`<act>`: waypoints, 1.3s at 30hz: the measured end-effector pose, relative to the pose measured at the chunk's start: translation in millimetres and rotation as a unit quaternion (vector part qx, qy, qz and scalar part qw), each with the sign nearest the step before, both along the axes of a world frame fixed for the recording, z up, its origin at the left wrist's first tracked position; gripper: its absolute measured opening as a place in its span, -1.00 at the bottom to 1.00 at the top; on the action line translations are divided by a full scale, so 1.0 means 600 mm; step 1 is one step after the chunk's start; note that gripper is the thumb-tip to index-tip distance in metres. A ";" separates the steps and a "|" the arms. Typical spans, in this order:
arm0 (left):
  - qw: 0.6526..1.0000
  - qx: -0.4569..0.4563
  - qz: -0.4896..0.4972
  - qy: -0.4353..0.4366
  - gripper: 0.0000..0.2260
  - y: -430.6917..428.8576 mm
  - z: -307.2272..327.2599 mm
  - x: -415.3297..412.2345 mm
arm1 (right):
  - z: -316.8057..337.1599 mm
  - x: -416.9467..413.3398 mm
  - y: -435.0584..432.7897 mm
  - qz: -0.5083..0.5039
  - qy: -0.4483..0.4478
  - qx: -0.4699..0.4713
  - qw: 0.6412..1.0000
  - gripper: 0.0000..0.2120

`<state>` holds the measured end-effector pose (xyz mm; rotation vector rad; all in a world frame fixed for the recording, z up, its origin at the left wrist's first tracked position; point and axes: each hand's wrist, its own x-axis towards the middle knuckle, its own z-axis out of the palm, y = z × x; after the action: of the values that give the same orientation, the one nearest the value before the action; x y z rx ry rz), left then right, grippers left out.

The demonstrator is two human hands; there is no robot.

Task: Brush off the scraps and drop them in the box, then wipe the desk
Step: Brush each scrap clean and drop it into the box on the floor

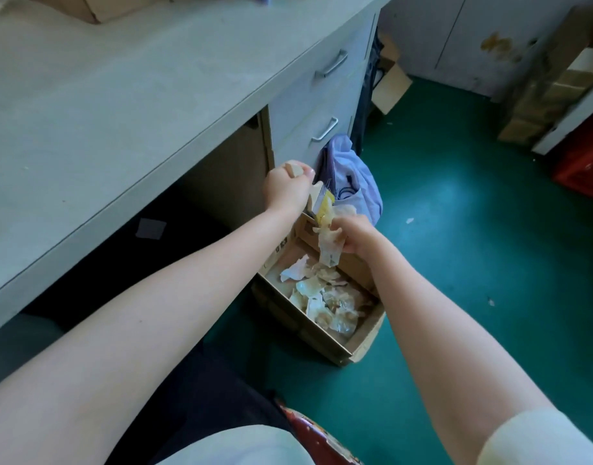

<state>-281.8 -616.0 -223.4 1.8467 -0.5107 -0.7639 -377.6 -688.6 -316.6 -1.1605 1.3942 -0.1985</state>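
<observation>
An open cardboard box [362,344] stands on the green floor beside the desk, with several pale paper scraps [325,293] inside. Above the box, my left hand [286,189] grips the wooden handle of a brush [317,199] with a metal band and yellowish bristles. My right hand [354,234] pinches a long translucent scrap [328,250] that hangs from the brush bristles down toward the box. The grey desk top [120,105] stretches along the left.
A lilac cloth [349,176] lies bunched on the floor behind the box, against the drawer unit [322,105]. A cardboard box [97,6] sits at the desk's far edge. Cardboard pieces [390,85] and a red crate [583,162] stand farther off on the floor.
</observation>
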 end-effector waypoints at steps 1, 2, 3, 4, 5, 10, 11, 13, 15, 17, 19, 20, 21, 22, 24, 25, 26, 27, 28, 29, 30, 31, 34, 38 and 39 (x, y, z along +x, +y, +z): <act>1.000 0.005 0.001 0.003 -0.93 0.004 -0.010 0.002 | -0.014 -0.001 0.005 -0.001 0.005 0.004 1.000 -0.83; 1.000 0.010 0.001 0.003 -0.93 0.008 -0.018 0.003 | -0.023 -0.002 0.009 0.001 0.008 0.004 1.000 -0.85; 1.000 0.014 0.000 -0.001 -0.93 0.012 -0.026 0.005 | -0.031 -0.003 0.013 0.006 0.008 0.003 1.000 -0.91; 1.000 0.023 -0.007 -0.013 -0.92 0.015 -0.035 0.006 | -0.038 -0.004 0.015 0.013 0.006 0.001 1.000 -0.95; 0.999 0.035 -0.019 -0.033 -0.91 0.019 -0.044 0.008 | -0.046 -0.005 0.017 0.020 0.007 -0.001 1.000 -0.87; 0.988 0.099 -0.072 -0.094 -0.87 0.048 -0.099 0.006 | -0.071 -0.015 0.028 0.083 0.058 -0.007 0.995 -0.77; 0.986 0.112 -0.074 -0.101 -0.86 0.053 -0.107 0.007 | -0.069 -0.015 0.031 0.093 0.066 0.000 0.993 -0.76; 0.984 0.126 -0.075 -0.105 -0.86 0.060 -0.120 0.007 | -0.074 -0.016 0.034 0.111 0.071 0.016 0.991 -0.74; 0.984 0.130 -0.069 -0.101 -0.86 0.063 -0.125 0.009 | -0.081 -0.018 0.034 0.120 0.081 0.021 0.989 -0.76; 0.985 0.129 -0.064 -0.098 -0.86 0.064 -0.125 0.011 | -0.079 -0.018 0.035 0.115 0.085 0.024 0.989 -0.92; 0.986 0.120 -0.062 -0.100 -0.86 0.064 -0.121 0.014 | -0.079 -0.019 0.034 0.115 0.085 0.024 0.990 -0.77; 0.986 0.115 -0.064 -0.101 -0.87 0.064 -0.119 0.015 | -0.079 -0.020 0.033 0.115 0.083 0.026 0.990 -0.66; 0.987 0.109 -0.064 -0.100 -0.87 0.064 -0.117 0.015 | -0.074 -0.020 0.032 0.118 0.080 0.022 0.990 -0.61; 0.987 0.106 -0.065 -0.099 -0.87 0.064 -0.114 0.014 | -0.070 -0.020 0.031 0.121 0.075 0.017 0.990 -0.60; 0.989 0.099 -0.063 -0.090 -0.88 0.065 -0.108 0.013 | -0.060 -0.020 0.029 0.119 0.066 0.010 0.991 -0.61; 0.990 0.091 -0.061 -0.085 -0.91 0.064 -0.101 0.013 | -0.053 -0.020 0.028 0.115 0.063 0.001 0.991 -0.62; 0.991 0.081 -0.061 -0.084 -0.92 0.063 -0.093 0.013 | -0.047 -0.019 0.026 0.105 0.059 -0.011 0.993 -0.64; 0.992 0.071 -0.065 -0.084 -0.92 0.060 -0.082 0.014 | -0.039 -0.019 0.025 0.089 0.056 -0.025 0.994 -0.65; 0.993 0.057 -0.068 -0.083 -0.91 0.059 -0.069 0.015 | -0.031 -0.019 0.023 0.071 0.054 -0.043 0.995 -0.67; 0.993 0.038 -0.071 -0.081 -0.89 0.056 -0.053 0.017 | -0.020 -0.018 0.021 0.052 0.053 -0.060 0.995 -0.69; 0.994 0.016 -0.074 -0.078 -0.86 0.052 -0.035 0.016 | -0.013 -0.019 0.018 0.037 0.048 -0.072 0.996 -0.70; 0.994 -0.010 -0.075 -0.078 -0.84 0.049 -0.015 0.015 | -0.002 -0.019 0.016 0.028 0.042 -0.081 0.995 -0.70; 0.989 -0.079 -0.092 -0.082 -0.88 0.042 0.049 0.010 | 0.038 -0.017 0.003 0.005 0.022 -0.104 0.994 -0.70; 0.981 -0.165 -0.080 -0.066 -0.78 0.040 0.144 0.009 | 0.133 -0.007 -0.024 -0.053 -0.040 -0.121 0.990 -0.74; 0.978 -0.185 -0.070 -0.061 -0.76 0.041 0.169 0.012 | 0.161 -0.005 -0.031 -0.060 -0.056 -0.135 0.987 -0.72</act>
<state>-274.9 -591.3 -122.2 1.5258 -0.8125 -0.6008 -380.4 -707.2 -219.8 -1.2667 1.3669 -0.5436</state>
